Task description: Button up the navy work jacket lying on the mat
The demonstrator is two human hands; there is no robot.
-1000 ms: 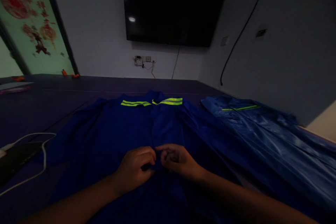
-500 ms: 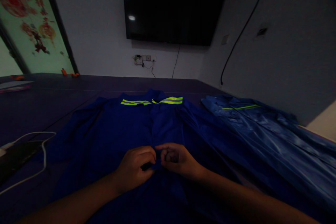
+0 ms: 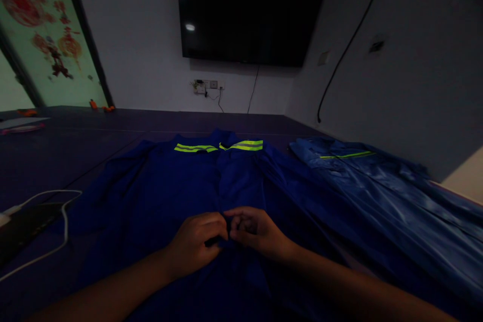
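A dark blue work jacket (image 3: 181, 181) with yellow-and-grey reflective strips across the chest lies spread out in front of me, collar at the far end. Over its front opening my left hand (image 3: 199, 236) has its fingers curled, thumb below, pinching the cloth near the placket. Facing it, almost fingertip to fingertip, my right hand (image 3: 258, 231) is also curled, with thumb and index finger closed on the jacket's front edge. Any button or zip between the fingertips is too dark and small to make out.
To the right lies another, lighter blue jacket (image 3: 362, 176) with a thin yellow strip. A white cable (image 3: 65, 221) runs over a dark flat object (image 3: 30, 231) at the left. A television (image 3: 252, 10) hangs on the far wall above sockets (image 3: 211, 84).
Both hands stay at the front opening. The left fingertips have shifted slightly right, nearer the right hand, and the view has moved a touch.
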